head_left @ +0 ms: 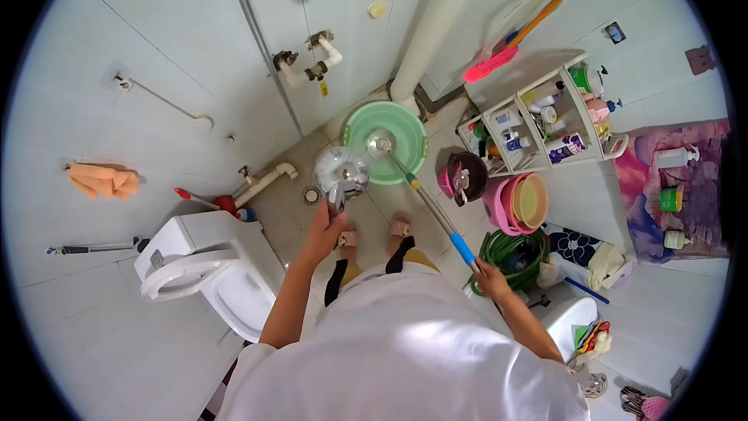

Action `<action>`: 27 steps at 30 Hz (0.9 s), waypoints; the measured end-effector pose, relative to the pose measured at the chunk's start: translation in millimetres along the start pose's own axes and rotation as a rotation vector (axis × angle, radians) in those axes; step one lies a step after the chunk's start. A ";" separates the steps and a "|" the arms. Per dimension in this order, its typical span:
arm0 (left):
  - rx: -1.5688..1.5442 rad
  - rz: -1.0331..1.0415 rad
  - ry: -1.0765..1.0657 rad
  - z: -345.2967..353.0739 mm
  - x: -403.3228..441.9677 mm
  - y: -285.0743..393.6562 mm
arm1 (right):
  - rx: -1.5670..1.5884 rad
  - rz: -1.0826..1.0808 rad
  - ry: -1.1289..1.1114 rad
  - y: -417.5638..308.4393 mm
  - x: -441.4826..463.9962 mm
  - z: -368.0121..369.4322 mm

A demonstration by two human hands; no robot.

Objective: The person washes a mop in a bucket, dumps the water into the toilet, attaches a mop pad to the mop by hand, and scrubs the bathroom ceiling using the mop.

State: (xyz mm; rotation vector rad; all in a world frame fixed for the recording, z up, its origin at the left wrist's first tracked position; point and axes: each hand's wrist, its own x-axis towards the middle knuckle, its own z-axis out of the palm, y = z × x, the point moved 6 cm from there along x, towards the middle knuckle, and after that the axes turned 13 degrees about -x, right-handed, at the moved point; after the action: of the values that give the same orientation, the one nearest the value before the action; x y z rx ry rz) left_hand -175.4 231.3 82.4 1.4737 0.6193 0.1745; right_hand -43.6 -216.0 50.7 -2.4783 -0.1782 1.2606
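Observation:
My left hand [322, 234] is closed around the short handle of a shiny, round-bowled dipper [341, 170], held just left of the basin. My right hand [490, 279] grips a long pole [433, 208] with a blue sleeve, green joint and silver shaft. The pole slants down into a light green basin [361, 170], where its round, pale silvery head [381, 143] rests. Whether there is water in the basin is hard to make out. My feet, in sandals [399, 228], stand on the tiles in front of it.
A toilet [204, 265] with its lid raised is on the left. To the right are a shelf rack [538, 121] of bottles, a dark bucket [469, 175], stacked pink basins [516, 204] and a coiled green hose [510, 257]. A white pipe [440, 19] rises behind the basin.

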 end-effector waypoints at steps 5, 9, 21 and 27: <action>-0.038 -0.078 0.018 4.8 -0.9 11.1 | -0.587 0.063 0.027 -24.9 46.5 45.5; -0.211 -0.029 0.000 11.3 9.5 -4.7 | -0.244 0.028 0.060 -39.3 89.8 39.1; -0.049 -0.066 -0.005 5.3 6.7 14.0 | -0.448 0.058 0.090 -2.9 40.7 42.1; -0.183 -0.048 -0.049 11.6 8.8 1.7 | 0.419 0.255 -0.235 -42.6 99.2 57.7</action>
State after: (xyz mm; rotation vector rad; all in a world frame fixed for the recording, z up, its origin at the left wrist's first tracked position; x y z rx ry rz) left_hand -162.0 225.6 81.3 1.2817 0.5833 0.1530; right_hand -28.9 -135.3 -40.1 -2.0375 0.3244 1.5110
